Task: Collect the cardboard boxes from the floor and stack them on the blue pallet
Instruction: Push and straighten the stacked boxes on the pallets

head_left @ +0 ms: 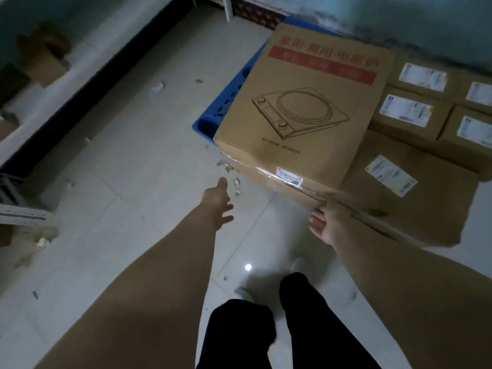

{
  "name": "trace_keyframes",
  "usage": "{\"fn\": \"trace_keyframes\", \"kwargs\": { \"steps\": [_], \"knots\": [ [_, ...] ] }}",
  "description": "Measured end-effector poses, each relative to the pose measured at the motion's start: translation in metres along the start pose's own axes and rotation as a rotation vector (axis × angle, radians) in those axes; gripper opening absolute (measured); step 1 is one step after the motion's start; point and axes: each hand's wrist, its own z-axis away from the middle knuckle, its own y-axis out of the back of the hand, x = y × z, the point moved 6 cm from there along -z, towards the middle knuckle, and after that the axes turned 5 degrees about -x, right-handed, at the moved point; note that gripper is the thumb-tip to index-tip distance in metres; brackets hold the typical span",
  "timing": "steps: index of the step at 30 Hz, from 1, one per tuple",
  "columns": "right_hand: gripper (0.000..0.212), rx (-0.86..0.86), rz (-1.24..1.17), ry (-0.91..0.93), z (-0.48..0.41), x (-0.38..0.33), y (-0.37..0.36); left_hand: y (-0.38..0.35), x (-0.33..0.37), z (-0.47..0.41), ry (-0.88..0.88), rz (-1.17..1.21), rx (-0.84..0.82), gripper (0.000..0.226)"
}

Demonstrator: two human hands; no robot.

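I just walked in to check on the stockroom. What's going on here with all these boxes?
A person is stacking cardboard boxes by the blue pallet. A large box with a cooktop drawing sits at the pallet's near corner, with smaller labelled boxes beside it. The left hand is open and holds nothing, out over the floor. The right hand is at the near corner of a lower box; motion blur hides whether it has a grip.
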Motion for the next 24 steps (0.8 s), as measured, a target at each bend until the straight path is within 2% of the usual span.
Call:
{"fn": "trace_keyframes", "kwargs": {
  "steps": [3, 7, 10, 13, 16, 18, 21, 24],
  "knots": [
    [0.035, -0.004, -0.208, -0.021, -0.033, 0.011, -0.015, -0.004, 0.017, -0.052, 0.048, 0.069, -0.04, 0.068],
    [0.032, 0.052, -0.535, 0.065, -0.081, 0.018, -0.029, -0.01, 0.033, -0.132, 0.075, 0.177, -0.074, 0.071],
    [0.059, 0.044, -0.729, 0.098, -0.121, 0.034, -0.047, -0.017, 0.032, -0.184, 0.098, 0.173, -0.131, 0.078],
    [0.078, 0.025, -0.851, 0.126, -0.153, 0.043, -0.068, -0.025, 0.033, -0.225, 0.082, 0.248, -0.197, 0.091],
    [0.081, -0.003, -0.92, 0.214, -0.176, 0.043, -0.075, -0.033, 0.027, -0.251, 0.08, 0.419, -0.259, 0.099],
    [0.076, -0.042, -0.981, 0.263, -0.185, 0.041, -0.073, -0.036, 0.025, -0.262, 0.061, 0.494, -0.324, 0.098],
    [0.073, -0.047, -1.057, 0.301, -0.196, 0.041, -0.062, -0.041, 0.028, -0.276, 0.048, 0.56, -0.392, 0.083],
    [0.074, -0.042, -1.053, 0.296, -0.2, 0.037, -0.056, -0.045, 0.033, -0.284, 0.019, 0.575, -0.4, 0.074]
  ]
}}
